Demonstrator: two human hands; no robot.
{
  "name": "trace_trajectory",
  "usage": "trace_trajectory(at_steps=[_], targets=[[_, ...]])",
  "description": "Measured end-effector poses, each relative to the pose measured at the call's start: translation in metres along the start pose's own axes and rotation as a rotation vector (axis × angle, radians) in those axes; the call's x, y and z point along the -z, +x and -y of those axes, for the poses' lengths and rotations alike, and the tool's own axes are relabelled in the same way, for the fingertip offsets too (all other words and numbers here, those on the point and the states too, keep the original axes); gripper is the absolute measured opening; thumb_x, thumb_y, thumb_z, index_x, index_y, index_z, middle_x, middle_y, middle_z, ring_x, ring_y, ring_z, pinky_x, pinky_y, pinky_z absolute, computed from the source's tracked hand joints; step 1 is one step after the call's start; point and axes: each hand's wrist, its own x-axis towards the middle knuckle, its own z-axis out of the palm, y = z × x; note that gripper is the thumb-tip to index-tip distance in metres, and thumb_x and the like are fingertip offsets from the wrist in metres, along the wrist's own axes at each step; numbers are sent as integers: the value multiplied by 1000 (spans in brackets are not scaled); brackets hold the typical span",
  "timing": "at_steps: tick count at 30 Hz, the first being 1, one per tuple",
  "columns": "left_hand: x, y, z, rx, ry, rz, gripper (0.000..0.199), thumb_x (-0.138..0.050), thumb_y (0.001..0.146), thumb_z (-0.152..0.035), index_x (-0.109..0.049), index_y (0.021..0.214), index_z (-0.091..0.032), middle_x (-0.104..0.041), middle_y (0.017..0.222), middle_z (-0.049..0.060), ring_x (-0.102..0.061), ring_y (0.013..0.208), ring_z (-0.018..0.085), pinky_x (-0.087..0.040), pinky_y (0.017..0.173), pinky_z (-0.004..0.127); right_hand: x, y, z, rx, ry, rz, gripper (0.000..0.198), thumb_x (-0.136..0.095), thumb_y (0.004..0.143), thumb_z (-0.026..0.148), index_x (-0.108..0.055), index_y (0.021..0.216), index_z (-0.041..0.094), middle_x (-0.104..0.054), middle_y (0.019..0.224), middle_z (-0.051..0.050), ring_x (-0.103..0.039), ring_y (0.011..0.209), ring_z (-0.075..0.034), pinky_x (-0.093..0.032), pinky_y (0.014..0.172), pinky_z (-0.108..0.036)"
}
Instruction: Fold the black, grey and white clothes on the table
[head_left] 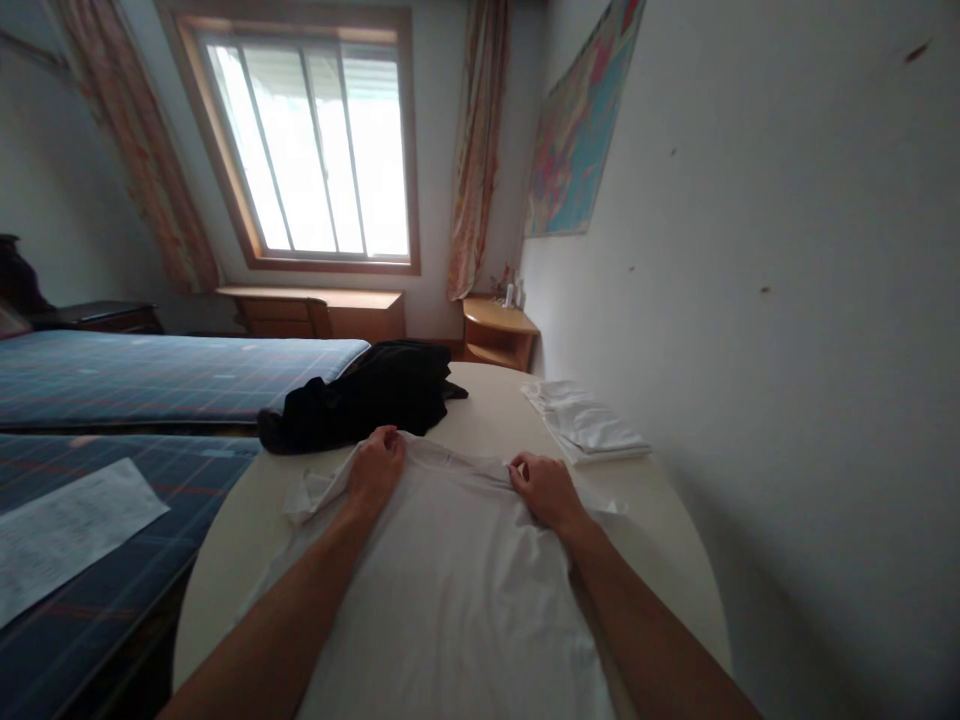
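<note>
A white T-shirt [457, 570] lies spread over the round cream table [682, 560], its neckline toward the far side and its lower part running out of view at the bottom. My left hand [377, 468] is closed on the shirt's left shoulder, beside the collar. On the other side of the neckline, my right hand [546, 487] pinches the right shoulder. Part of the left sleeve sticks out past my left wrist, and a bit of the right sleeve shows beyond my right wrist.
Dark clothing [375, 395] is heaped at the table's far left. A folded white garment [589, 420] rests at the far right, near the wall [787, 350]. Left of the table are plaid mattresses [187, 375] with a printed sheet [75, 535]. A corner shelf [501, 320] stands behind.
</note>
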Motion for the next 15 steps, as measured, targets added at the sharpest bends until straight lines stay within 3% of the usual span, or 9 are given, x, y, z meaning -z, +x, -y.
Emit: trace_trajectory(at_steps=[4, 6, 10, 13, 15], targets=[[-8, -4, 3, -78, 33, 31, 42, -52, 91, -21, -53, 132, -11, -65, 128, 16, -62, 117, 25, -43, 102, 34, -1, 4, -1, -79, 9, -99, 25, -40, 101, 29, -62, 108, 18, -73, 92, -7, -67, 88, -19, -39, 82, -28], [-11, -8, 3, -142, 54, 52, 44, -54, 89, -19, -53, 132, -9, -62, 132, 18, -58, 122, 28, -40, 107, 37, -4, 4, -4, -49, 25, -117, 24, -40, 100, 27, -61, 108, 19, -72, 102, -8, -64, 99, -20, -39, 87, -28], [-9, -11, -1, -237, 87, 58, 40, -55, 87, -17, -59, 126, -11, -56, 136, 18, -51, 128, 30, -35, 111, 42, -13, 3, -12, 77, 54, -65, 25, -50, 94, 22, -62, 116, 21, -65, 125, -8, -56, 117, -20, -35, 102, -30], [-5, -11, -5, -299, 70, 57, 35, -53, 89, -18, -62, 122, -15, -60, 129, 14, -55, 122, 26, -38, 110, 39, -16, 2, -19, 65, 41, -19, 32, -53, 93, 25, -61, 123, 18, -66, 123, -9, -56, 117, -20, -34, 105, -30], [-6, -13, -7, -401, 29, 122, 33, -50, 91, -20, -61, 122, -18, -61, 127, 11, -55, 120, 23, -39, 110, 36, -16, 1, -23, 51, 29, -1, 33, -55, 92, 28, -62, 122, 17, -66, 125, -10, -56, 119, -21, -35, 106, -31]])
